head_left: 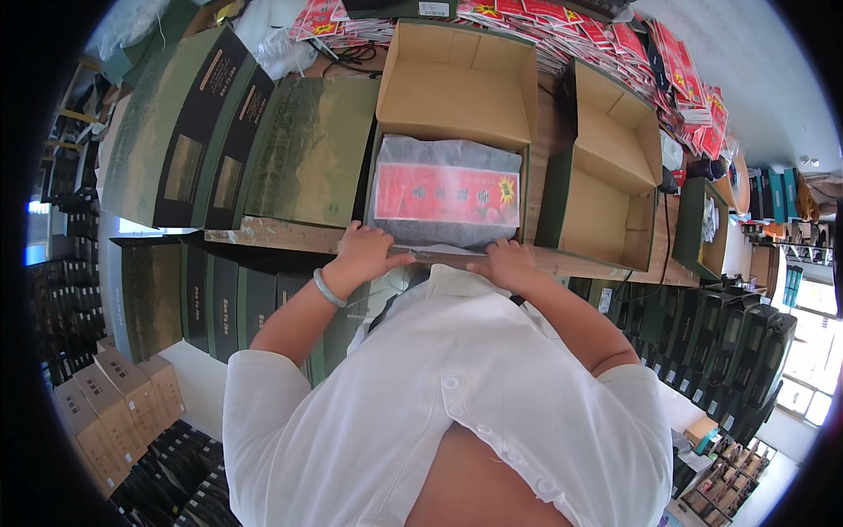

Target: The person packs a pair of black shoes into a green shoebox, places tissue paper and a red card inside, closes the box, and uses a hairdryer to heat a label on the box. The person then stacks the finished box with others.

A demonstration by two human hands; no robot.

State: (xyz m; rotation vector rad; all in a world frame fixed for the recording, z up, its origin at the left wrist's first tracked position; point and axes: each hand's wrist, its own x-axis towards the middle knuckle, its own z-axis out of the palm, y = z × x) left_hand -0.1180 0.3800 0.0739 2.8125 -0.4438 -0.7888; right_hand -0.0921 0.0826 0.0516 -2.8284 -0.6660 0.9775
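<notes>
Several brown cardboard cartons (pixel 123 404) are stacked low at the far left, beneath a worn wooden bench (pixel 290 235). On it, dark green boxes with black sides (pixel 206 140) are stood on edge beside a flat-lying, mottled green box (pixel 307 149). Next, the left hand (pixel 363 252), with a pale bangle (pixel 328 290) worn at its wrist, is placed at the front left corner of an open dark green box with a tan interior (pixel 457 79); its fingers are bent toward the edge, its thumb is stretched inward, and whether the rim is gripped cannot be told. Inside that box, a rectangular red packet (pixel 446 194) is seen amid translucent whitish wrapping paper (pixel 448 153). Near the front right corner, the right hand (pixel 507 263) is rested with fingers loosely curled; its grip cannot be told either. Farther right, a second open green box with tan lining (pixel 615 132) is set, behind which red-and-white paper packets (pixel 606 39) are heaped, followed by a smaller open green box (pixel 695 230).
</notes>
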